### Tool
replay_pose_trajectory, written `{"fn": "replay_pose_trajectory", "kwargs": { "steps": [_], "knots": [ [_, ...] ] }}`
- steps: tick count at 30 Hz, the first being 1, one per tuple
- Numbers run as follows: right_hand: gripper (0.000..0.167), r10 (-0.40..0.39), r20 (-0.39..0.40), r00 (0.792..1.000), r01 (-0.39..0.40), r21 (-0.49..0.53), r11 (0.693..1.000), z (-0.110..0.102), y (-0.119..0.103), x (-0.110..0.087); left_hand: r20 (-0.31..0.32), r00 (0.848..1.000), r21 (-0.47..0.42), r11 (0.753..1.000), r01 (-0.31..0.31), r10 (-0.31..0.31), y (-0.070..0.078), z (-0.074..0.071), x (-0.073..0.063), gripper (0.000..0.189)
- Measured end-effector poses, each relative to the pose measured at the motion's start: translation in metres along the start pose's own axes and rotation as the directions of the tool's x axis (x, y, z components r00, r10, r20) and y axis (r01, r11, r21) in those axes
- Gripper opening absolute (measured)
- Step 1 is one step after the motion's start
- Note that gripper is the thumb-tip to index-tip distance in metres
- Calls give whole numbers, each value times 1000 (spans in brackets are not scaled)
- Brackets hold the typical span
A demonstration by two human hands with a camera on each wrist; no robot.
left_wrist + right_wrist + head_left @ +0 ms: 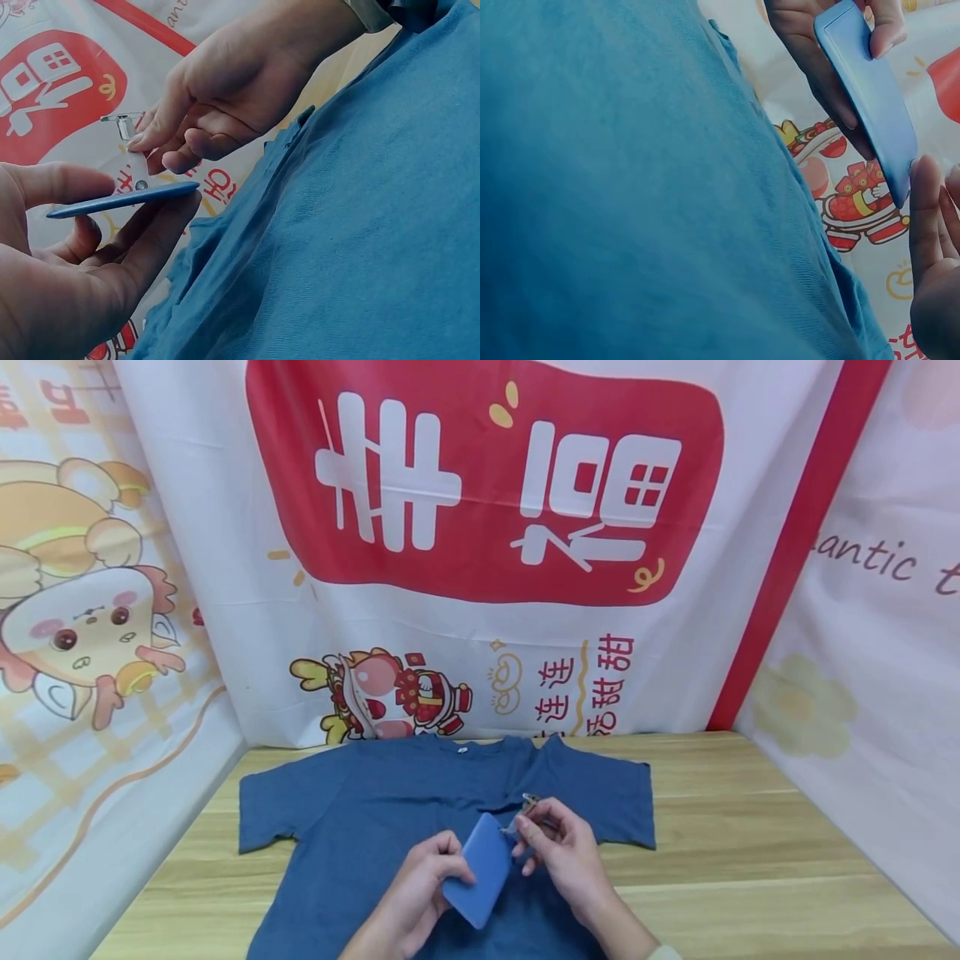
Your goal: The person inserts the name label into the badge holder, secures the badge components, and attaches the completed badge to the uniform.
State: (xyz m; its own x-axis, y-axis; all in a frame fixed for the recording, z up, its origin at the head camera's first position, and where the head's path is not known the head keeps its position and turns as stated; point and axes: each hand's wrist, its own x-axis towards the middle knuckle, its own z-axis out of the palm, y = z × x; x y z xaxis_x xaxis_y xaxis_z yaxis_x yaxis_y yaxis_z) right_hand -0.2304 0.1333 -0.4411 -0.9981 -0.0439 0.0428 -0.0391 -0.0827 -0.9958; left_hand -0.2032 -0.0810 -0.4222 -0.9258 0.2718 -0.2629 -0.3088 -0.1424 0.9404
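Note:
A flat blue badge holder (483, 870) is gripped between the thumb and fingers of my left hand (420, 887), tilted above the blue T-shirt (352, 835). At its upper corner my right hand (566, 857) pinches the metal badge clip (529, 802) between thumb and fingertips. In the left wrist view the clip (126, 127) has a pin bar, and a clear strap with a snap (141, 184) links it to the holder, seen edge-on. The right wrist view shows the holder's broad face (870, 90); the clip is hidden there by the right fingers.
Under the hands the T-shirt lies spread on a wooden table (720, 835), neckline toward the back and sleeves out to both sides. A printed white and red cloth (480, 618) hangs behind, with more printed cloth at left and right.

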Motion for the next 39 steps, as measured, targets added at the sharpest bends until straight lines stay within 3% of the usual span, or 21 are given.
{"fn": "replay_pose_trajectory", "kwargs": {
  "steps": [4, 10, 16, 20, 25, 30, 34, 39],
  "knots": [
    [23, 6, 17, 1000, -6, -2, 1000, 0, 1, 0, -44, 999, 29, 1000, 9, -8, -1, -1, 3, 27],
    [24, -16, 19, 1000, 17, -85, 996, 3, -3, -4, -71, 997, 112, 993, 44, -36, -1, -2, 8, 55],
    [17, -61, 17, 998, 63, -213, 975, 6, -4, -5, -51, 998, 152, 987, 50, -43, -2, -1, 9, 51],
    [19, -45, 0, 999, 44, -249, 968, 6, -3, -4, -48, 998, 152, 987, 52, -45, -2, -2, 9, 45],
    [31, 83, 85, 993, -62, -228, 972, 4, -2, -2, -77, 995, 158, 984, 78, -67, -2, -3, 9, 47],
    [45, 222, 206, 953, -192, -158, 969, 0, 0, -1, -85, 994, 168, 982, 84, -70, -2, -4, 8, 48],
    [41, 249, 193, 949, -239, -73, 968, -1, 0, -1, -88, 994, 187, 979, 79, -64, -3, -3, 8, 45],
    [33, 217, 125, 968, -212, -50, 976, 2, -2, -2, -115, 992, 217, 973, 77, -53, -5, -2, 9, 40]
  ]
}}
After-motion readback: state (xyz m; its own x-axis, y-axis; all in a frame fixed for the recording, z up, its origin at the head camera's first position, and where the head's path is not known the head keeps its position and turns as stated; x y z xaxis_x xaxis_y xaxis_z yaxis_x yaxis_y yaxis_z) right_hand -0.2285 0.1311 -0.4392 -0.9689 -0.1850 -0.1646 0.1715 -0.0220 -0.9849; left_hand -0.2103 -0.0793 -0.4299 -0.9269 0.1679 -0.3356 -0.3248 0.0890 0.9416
